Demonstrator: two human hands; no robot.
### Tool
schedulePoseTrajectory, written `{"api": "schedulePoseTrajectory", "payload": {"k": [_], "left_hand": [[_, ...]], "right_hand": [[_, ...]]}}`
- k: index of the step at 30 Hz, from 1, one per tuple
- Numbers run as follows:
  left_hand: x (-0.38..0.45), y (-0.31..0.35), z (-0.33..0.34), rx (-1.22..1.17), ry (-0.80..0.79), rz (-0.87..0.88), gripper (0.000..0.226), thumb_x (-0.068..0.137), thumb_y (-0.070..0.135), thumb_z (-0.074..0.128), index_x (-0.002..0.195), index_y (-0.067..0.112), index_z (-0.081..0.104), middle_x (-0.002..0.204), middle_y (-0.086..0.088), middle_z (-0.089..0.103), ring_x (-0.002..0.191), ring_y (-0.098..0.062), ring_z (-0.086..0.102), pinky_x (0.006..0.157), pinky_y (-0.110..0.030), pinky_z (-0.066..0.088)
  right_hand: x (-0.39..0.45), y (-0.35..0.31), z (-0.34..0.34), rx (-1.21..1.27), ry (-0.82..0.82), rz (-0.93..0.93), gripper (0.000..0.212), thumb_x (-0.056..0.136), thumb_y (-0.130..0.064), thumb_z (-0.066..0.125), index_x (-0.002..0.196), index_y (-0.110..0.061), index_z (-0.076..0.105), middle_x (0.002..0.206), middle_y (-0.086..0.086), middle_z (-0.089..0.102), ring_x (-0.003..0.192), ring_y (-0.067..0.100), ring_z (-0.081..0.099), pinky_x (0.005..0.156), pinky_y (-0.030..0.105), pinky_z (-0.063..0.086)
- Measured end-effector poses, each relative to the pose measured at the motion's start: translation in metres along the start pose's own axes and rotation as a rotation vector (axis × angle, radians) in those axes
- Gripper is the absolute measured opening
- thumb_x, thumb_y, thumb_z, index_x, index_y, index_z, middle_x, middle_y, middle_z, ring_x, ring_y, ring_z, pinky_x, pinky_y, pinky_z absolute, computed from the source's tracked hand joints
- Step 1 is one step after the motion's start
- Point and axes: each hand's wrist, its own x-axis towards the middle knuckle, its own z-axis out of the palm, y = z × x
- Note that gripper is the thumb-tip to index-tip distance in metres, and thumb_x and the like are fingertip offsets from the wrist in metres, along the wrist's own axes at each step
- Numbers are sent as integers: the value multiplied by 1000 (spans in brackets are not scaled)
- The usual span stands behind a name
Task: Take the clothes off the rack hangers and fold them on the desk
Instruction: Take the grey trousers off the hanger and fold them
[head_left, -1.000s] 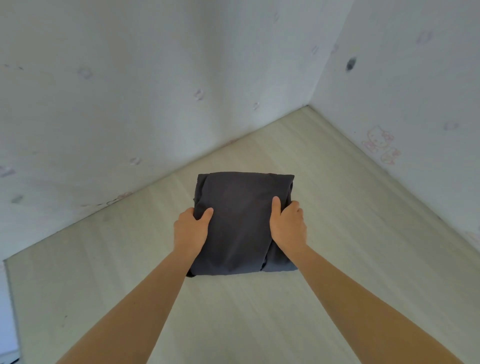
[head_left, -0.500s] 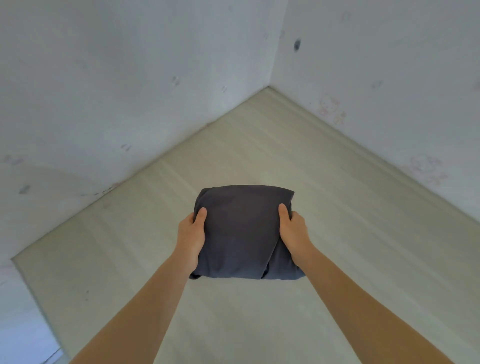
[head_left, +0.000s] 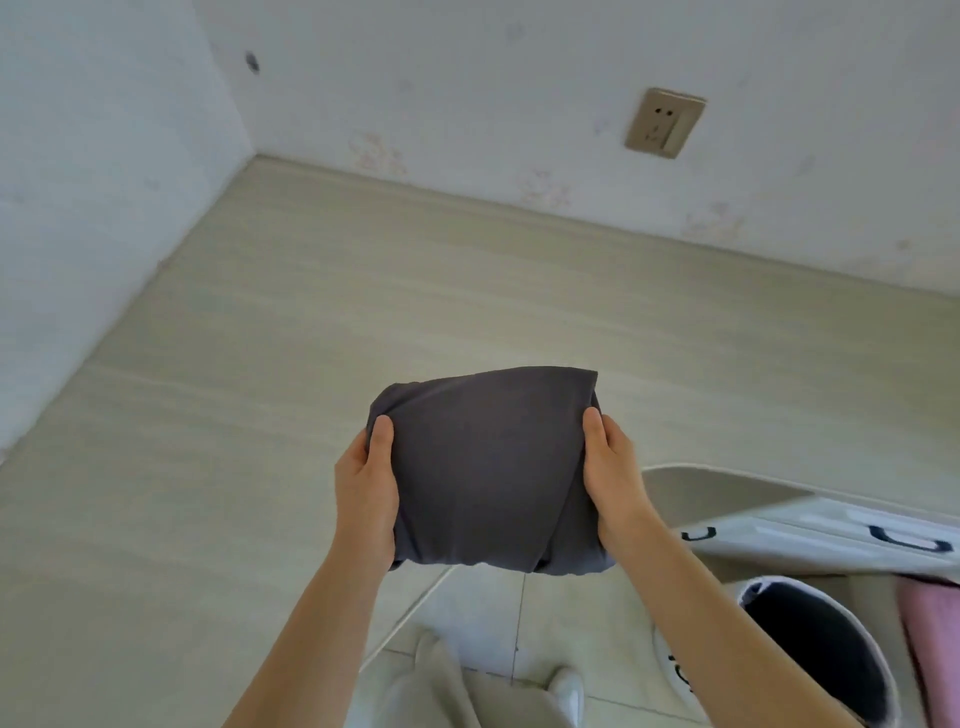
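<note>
A folded dark grey garment (head_left: 483, 467) is held up in the air between both hands, over the near right edge of the pale wooden desk (head_left: 260, 415). My left hand (head_left: 366, 493) grips its left side with the thumb on top. My right hand (head_left: 613, 478) grips its right side in the same way. The fingers of both hands are hidden under the cloth.
A white fabric basket (head_left: 810, 525) with dark lettering stands at the lower right, with a round white-rimmed bin (head_left: 810, 644) and something pink (head_left: 930, 649) beside it. White walls meet at the desk's far left corner; a wall socket (head_left: 662, 122) is at upper right. Tiled floor (head_left: 571, 613) and my legs show below.
The view has swung to the right and the garment, held by both hands, has been lifted off the desk and carried right, toward the basket now in view.
</note>
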Motion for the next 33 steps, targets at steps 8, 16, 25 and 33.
{"api": "schedulePoseTrajectory", "payload": {"k": [8, 16, 25, 33], "left_hand": [[-98, -60, 126, 231, -312, -21, 26, 99, 40, 50, 87, 25, 68, 89, 8, 68, 87, -17, 63, 79, -40, 52], [-224, -152, 244, 381, -512, -90, 24, 98, 40, 53, 91, 20, 66, 94, 4, 69, 89, -17, 65, 80, -40, 52], [-307, -254, 332, 608, -706, -230, 17, 94, 30, 61, 87, 16, 68, 94, -4, 72, 91, -23, 66, 83, -39, 51], [-296, -351, 429, 863, -832, -357, 12, 86, 22, 72, 91, 11, 70, 92, -8, 74, 89, -28, 69, 84, -41, 55]], "right_hand": [[-42, 75, -179, 174, 287, 90, 34, 102, -42, 37, 99, -19, 61, 97, 5, 65, 91, 21, 61, 80, 38, 49], [-79, 167, -363, 274, 470, 138, 41, 101, -41, 38, 94, -6, 60, 89, 16, 63, 80, 21, 57, 76, 38, 48], [-110, 271, -479, 422, 603, 336, 44, 100, -45, 39, 101, -4, 57, 99, 17, 64, 88, 25, 61, 77, 37, 48], [-56, 351, -540, 437, 649, 416, 24, 89, -40, 63, 102, -22, 55, 100, -1, 66, 91, 15, 64, 80, 36, 52]]}}
